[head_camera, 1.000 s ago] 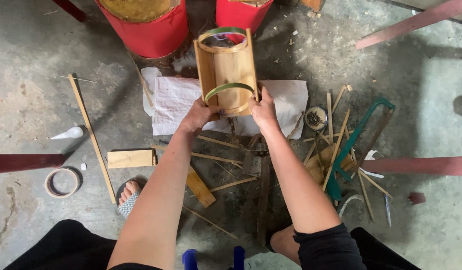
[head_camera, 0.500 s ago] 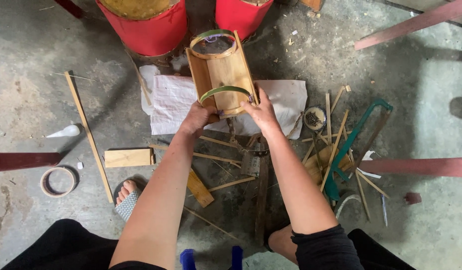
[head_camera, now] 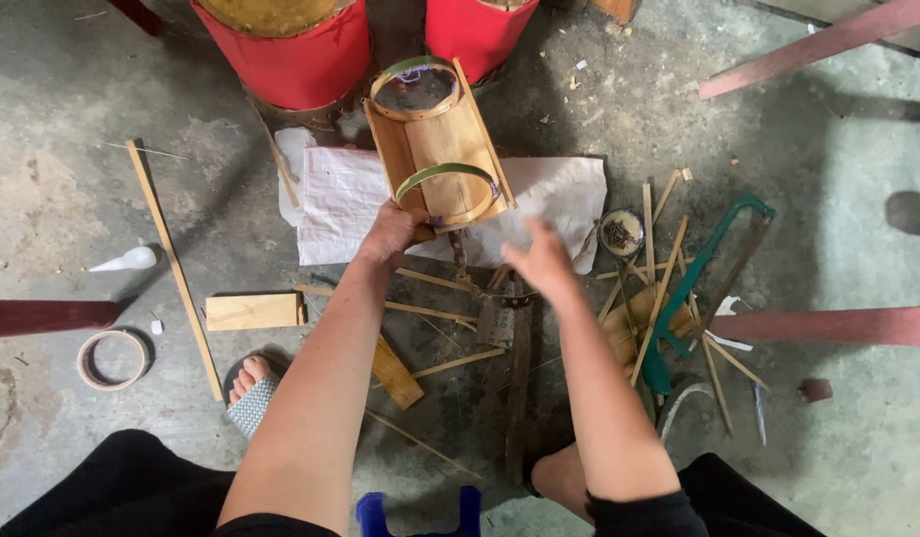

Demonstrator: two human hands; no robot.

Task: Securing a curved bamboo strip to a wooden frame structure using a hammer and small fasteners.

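Note:
My left hand [head_camera: 392,233] grips the near lower corner of a bamboo frame [head_camera: 435,149] made of flat slats joined by two rings, one at the far end and a green-edged one at the near end. The frame is tilted away from me above a white sack [head_camera: 341,204] on the floor. Blurred and with fingers spread, my right hand [head_camera: 543,259] hangs off the frame below its right corner, holding nothing. Under that hand lie bamboo strips [head_camera: 435,281] and a small metal tool [head_camera: 497,320].
Two red drums [head_camera: 301,55] stand at the far edge. A green-framed saw [head_camera: 704,273], a small round tin [head_camera: 620,232] and several bamboo sticks lie at the right. A wooden block [head_camera: 252,311], a long strip [head_camera: 172,264], a tape roll [head_camera: 112,359] and a glue bottle [head_camera: 127,261] lie left.
My right hand has let go of the frame and pulled back toward me. The frame has tipped further away, held by the left hand alone.

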